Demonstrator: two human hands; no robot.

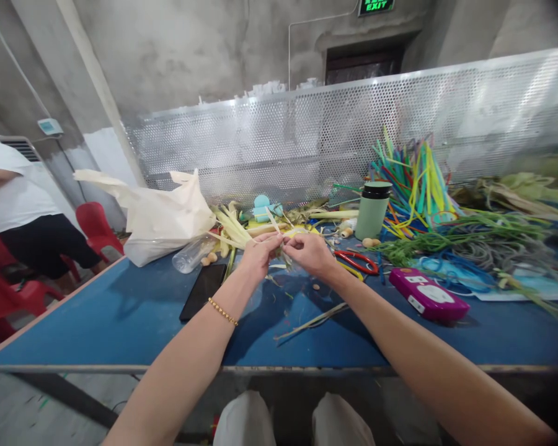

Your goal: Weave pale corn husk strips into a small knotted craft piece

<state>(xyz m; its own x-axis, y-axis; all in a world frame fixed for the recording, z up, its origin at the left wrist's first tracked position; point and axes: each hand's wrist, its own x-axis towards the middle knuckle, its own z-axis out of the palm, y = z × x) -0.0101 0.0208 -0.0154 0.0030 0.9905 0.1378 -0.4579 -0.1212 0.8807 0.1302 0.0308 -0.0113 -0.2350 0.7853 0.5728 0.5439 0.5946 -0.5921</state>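
The left hand (261,253) pinches a pale strip (273,220). The right hand (310,251) curls beside it; I can't tell its grip. Both arms (181,365) cross the table (102,331) from its near edge.

The tabletop (121,322) looks smooth and matt, the perforated panel (251,139) shiny metal, the bottle (189,254) clear glossy plastic, the wall (177,56) rough concrete, and the pale strips (236,229) fibrous.

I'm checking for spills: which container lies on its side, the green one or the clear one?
The clear plastic container, beside the pale bag, lies on its side; the black-topped green tumbler stands upright.
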